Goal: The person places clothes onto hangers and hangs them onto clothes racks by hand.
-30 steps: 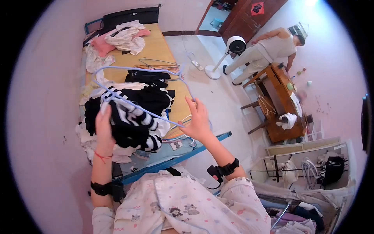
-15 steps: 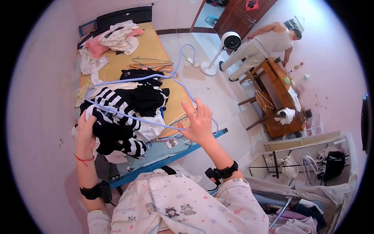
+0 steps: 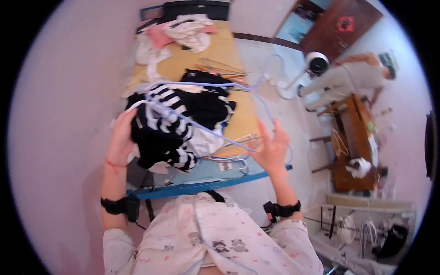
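Observation:
A black-and-white striped garment [image 3: 172, 98] hangs bunched from my left hand [image 3: 121, 135], whose fingers are closed at its upper left edge. A large lavender-blue clothes hanger [image 3: 206, 126] stretches across from the garment to my right hand [image 3: 271, 149]. The hanger's left end lies against the garment near my left fingers; whether it is inside the cloth I cannot tell. My right hand holds the hanger's right end, thumb on the lower bar and fingers raised near the upper arm. The hanger's hook points away, over the floor.
Beneath lies a bed [image 3: 224, 41] with a blue frame, more black clothes, loose hangers [image 3: 222, 66] and white and pink clothes. A white fan [image 3: 316, 64], a person [image 3: 353, 78] bending at a wooden desk [image 3: 350, 151] and a rack with hangers [image 3: 366, 229] are on the right.
The view has turned, so the bed and room appear further right. Both hands still hold the garment and hanger, with little change between them.

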`<state>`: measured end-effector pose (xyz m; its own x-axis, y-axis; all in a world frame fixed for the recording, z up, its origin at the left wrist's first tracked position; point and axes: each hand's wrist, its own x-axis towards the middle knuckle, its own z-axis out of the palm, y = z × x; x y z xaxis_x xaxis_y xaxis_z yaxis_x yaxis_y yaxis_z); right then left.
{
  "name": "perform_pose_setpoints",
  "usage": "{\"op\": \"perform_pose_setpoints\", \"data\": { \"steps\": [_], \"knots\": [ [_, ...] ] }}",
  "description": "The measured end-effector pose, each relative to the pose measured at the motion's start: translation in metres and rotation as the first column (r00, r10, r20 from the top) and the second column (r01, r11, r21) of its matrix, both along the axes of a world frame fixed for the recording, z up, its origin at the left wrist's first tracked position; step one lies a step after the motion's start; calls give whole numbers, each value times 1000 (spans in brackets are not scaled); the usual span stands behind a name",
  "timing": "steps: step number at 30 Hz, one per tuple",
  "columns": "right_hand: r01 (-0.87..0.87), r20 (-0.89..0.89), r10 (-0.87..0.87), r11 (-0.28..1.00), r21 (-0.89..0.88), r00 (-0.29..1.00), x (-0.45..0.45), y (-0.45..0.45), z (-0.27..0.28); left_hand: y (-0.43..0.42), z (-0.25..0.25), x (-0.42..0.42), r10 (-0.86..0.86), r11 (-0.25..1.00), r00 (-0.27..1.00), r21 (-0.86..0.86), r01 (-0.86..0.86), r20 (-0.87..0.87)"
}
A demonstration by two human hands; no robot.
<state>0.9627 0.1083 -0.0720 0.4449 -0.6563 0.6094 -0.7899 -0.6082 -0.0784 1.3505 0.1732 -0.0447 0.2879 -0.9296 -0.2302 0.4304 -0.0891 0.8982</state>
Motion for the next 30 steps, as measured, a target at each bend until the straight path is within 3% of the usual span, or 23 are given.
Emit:
{"op": "perform_pose_setpoints", "data": {
  "steps": [5,12,14,17,22,25,27,29,30],
  "knots": [
    [14,-1,-14,1000,18,1000,-1,2,-11,10,14,-5,96,995,993,7,-96,63],
    [-13,31,13,1000,-10,999,-35,8,-31,11,12,-4,132,990,991,56,-132,6],
    [-50,20,50,998,34,999,-50,9,-36,7,12,-6,126,990,982,85,-115,-138],
    [-51,9,50,993,106,999,-70,7,-45,-1,2,-5,231,972,952,94,-216,-200],
    [-102,1,103,991,87,995,-85,-2,-62,-10,4,-31,368,929,893,73,-362,-259],
    [-127,-31,128,991,43,991,-64,-7,-64,-17,18,-68,324,945,857,92,-314,-401],
    [-141,-42,141,990,-1,989,-42,-11,-62,-23,18,-87,348,935,844,90,-342,-408],
    [-17,-99,14,1000,-22,995,-28,-10,-60,-26,16,-95,352,925,798,55,-375,-488],
    [-34,-102,32,999,-21,994,-31,-12,-61,-22,13,-94,367,919,791,56,-391,-490]
  ]
}}
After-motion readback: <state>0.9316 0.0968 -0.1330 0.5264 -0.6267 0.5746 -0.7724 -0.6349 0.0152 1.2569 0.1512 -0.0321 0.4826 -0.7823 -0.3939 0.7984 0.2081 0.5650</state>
